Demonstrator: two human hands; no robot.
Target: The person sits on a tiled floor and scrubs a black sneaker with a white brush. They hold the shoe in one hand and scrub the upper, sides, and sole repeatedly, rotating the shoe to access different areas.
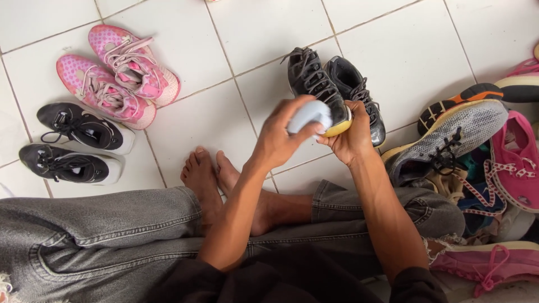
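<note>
Black sneaker (314, 84) with a yellow sole is held up over the tiled floor (196, 112), in front of the seated person's crossed bare feet (216, 179) and grey jeans (101, 230). The right hand (351, 137) cups its yellow heel from beneath, its grip clenched on the shoe. The left hand (281, 134) is closed around a pale blue cloth (309, 115), blurred as it presses against the heel end. To do this wiping well, it seems best that the right hand hold the shoe steady while the cloth works in short strokes along the sole edge, turning the shoe so no side is missed.

Just beside the held shoe, its black mate (359, 92) lies on the floor. To the person's right sits a loose heap of shoes: a grey mesh trainer (455, 137) with an orange and black sole, pink sneakers (519, 160) with patterned laces, and another pink shoe (483, 261) nearest the knee. No box or basket shows; the heap rests straight on the floor. Farther off to the left, a black pair with white soles (78, 146) and a pink pair (118, 73) stand in neat rows.
</note>
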